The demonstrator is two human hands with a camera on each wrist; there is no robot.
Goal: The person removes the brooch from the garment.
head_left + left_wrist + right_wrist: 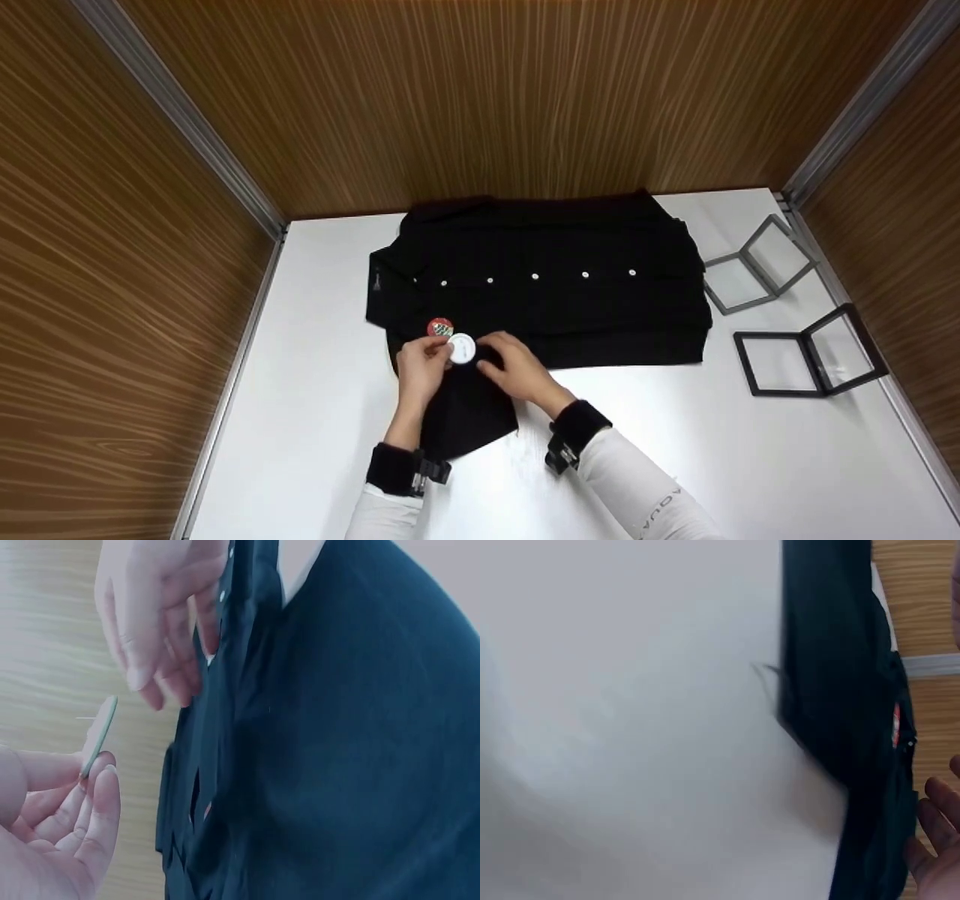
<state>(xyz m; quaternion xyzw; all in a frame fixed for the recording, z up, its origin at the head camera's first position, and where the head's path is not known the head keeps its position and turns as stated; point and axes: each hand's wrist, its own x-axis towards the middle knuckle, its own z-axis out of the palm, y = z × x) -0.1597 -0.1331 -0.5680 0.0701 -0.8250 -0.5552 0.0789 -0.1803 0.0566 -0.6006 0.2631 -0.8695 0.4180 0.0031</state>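
A black shirt (555, 300) with white buttons lies flat on the white table (315, 390). A red round badge (440, 327) sits on its near left part and also shows edge-on as the red badge (897, 724) in the right wrist view. My left hand (439, 351) pinches a white round badge (462, 349) just below the red one; in the left wrist view the badge (99, 735) is a thin disc at the fingertips (105, 765). My right hand (491, 356) is beside it, fingers curled on the shirt fabric (225, 675).
Two open frame-like display cases stand on the table at the right: a grey one (757, 270) and a black one (810, 356). Wood-grain walls (150, 300) close in the table on the left, back and right.
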